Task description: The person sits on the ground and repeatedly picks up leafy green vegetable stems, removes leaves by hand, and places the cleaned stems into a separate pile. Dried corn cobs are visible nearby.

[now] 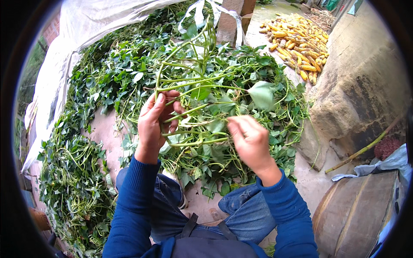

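Note:
A long green leafy vine [160, 72] with many side stalks is held up before me. My left hand [154, 117] grips its main stem, thumb on top and fingers curled behind it. On the right, my right hand [250, 138] is closed, with its fingertips at the ends of some side stalks; motion blurs it, and the exact hold is partly hidden. A broad pale leaf [262, 95] hangs blurred at the tip of one stalk. Below both hands lies a heap of cut vines and leaves [206, 167], close to my knees.
More vines [77, 180] lie along the left under white sheeting [58, 84]. A square post [234, 22] with white strips tied round it rises behind the heap. Corn cobs [298, 45] are piled at the back right, beside a stone block [351, 87]. A wooden barrel [355, 209] stands front right.

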`<act>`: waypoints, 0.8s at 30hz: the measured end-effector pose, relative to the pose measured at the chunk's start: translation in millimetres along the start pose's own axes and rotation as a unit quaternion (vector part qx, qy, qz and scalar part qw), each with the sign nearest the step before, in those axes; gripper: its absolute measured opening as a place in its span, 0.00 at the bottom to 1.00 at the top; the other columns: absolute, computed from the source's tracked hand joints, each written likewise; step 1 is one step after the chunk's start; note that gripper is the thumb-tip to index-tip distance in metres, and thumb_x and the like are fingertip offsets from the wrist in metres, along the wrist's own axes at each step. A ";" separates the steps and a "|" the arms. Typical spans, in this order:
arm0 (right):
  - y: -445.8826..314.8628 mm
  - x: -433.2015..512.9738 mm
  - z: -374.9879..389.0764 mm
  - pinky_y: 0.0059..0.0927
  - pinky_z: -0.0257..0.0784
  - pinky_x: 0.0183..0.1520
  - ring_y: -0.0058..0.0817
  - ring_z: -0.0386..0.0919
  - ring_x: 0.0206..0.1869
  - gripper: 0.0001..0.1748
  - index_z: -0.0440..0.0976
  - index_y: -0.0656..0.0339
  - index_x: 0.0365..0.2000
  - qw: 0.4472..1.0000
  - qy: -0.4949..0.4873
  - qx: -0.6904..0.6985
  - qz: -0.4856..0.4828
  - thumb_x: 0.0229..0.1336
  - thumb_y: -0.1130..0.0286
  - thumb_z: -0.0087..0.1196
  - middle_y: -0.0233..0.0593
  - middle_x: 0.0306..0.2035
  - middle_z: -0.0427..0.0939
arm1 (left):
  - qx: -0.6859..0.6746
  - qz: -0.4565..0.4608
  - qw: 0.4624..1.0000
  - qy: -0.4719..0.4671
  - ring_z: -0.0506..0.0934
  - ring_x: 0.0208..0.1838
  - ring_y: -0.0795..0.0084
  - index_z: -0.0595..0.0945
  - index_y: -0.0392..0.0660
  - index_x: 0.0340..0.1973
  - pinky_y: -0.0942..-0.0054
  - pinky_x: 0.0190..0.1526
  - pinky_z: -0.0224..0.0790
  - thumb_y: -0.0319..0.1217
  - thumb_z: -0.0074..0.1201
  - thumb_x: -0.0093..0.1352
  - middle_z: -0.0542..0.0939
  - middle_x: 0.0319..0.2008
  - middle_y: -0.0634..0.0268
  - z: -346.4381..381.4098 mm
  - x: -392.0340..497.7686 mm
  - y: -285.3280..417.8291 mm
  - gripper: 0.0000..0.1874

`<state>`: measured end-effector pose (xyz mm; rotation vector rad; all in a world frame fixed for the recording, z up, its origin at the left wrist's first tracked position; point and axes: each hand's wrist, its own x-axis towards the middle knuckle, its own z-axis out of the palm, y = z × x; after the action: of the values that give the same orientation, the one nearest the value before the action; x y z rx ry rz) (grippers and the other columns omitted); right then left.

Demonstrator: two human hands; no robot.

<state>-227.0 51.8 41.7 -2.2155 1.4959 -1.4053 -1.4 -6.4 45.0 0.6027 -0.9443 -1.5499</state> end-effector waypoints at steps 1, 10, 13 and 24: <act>5.5 2.3 -4.9 0.30 0.73 0.31 0.37 0.77 0.28 0.05 0.77 0.66 0.31 0.997 0.048 -0.062 0.003 0.52 0.74 0.57 0.43 0.27 0.78 | 0.001 0.012 1.000 -0.012 0.75 0.25 0.76 0.72 0.36 0.47 0.85 0.15 0.61 0.37 0.35 0.75 0.76 0.26 0.61 0.7 -2.2 -0.3 0.17; 16.0 11.5 -20.4 0.32 0.69 0.33 0.33 0.73 0.29 0.17 0.78 0.59 0.39 0.983 0.091 -0.157 -0.030 0.44 0.76 0.62 0.35 0.29 0.72 | 0.014 -0.019 1.000 -0.019 0.70 0.15 0.78 0.72 0.37 0.45 0.85 0.12 0.57 0.39 0.36 0.75 0.76 0.23 0.59 9.3 -11.1 -1.1 0.17; 21.5 9.9 -17.3 0.32 0.68 0.32 0.33 0.72 0.29 0.13 0.78 0.58 0.34 0.983 0.058 -0.176 -0.022 0.43 0.74 0.63 0.35 0.27 0.71 | 0.005 -0.012 0.999 -0.033 0.67 0.12 0.78 0.72 0.35 0.44 0.85 0.12 0.55 0.38 0.36 0.74 0.76 0.23 0.56 6.0 -13.6 0.0 0.17; 22.9 11.9 -12.9 0.34 0.66 0.34 0.35 0.72 0.31 0.10 0.77 0.58 0.30 0.989 0.032 -0.143 -0.024 0.42 0.74 0.63 0.35 0.28 0.71 | 0.000 0.006 0.999 -0.054 0.66 0.12 0.77 0.72 0.34 0.44 0.83 0.11 0.53 0.38 0.37 0.74 0.75 0.20 0.54 1.2 -15.6 3.6 0.18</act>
<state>-251.0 35.8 43.8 -2.4033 1.7774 -1.3606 2.8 9.0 46.7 0.5172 -1.0283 -1.5851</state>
